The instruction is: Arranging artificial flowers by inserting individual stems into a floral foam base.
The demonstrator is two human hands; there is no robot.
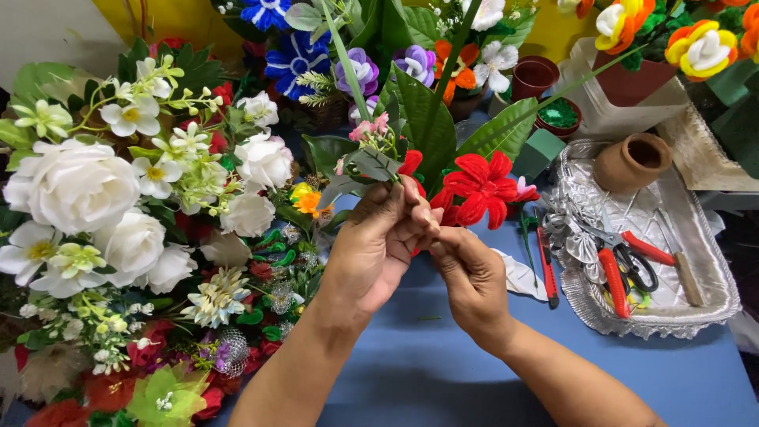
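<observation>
Both forearms rise from the near edge of the desk (411, 372), which is covered in blue, and meet over its middle. Left hand (371, 245) is curled shut around a bunch of artificial stems, its fingers (395, 207) wrapped over them and the thumb pressed in from the side. Right hand (468, 277) comes in just beside it, fingertips (437, 237) pinched together against the left hand's fingertips, at the base of the same bunch; what lies between the pinched tips is too small to tell.

Out of the top of the left fist stand a red artificial flower (481, 188), which spreads just above and to the right of the fingers, a small sprig of pink buds (370, 130) above the knuckles, and long green leaves (431, 119) that reach toward the far edge.

Along the left edge lies a heap of white artificial roses (75, 186) and mixed blooms. Toward the right edge sits a silver foil tray (700, 237) holding red-handled scissors (621, 265) and a small clay pot (631, 162). A red-handled tool (547, 269) lies on the desk between the tray and the hands.
</observation>
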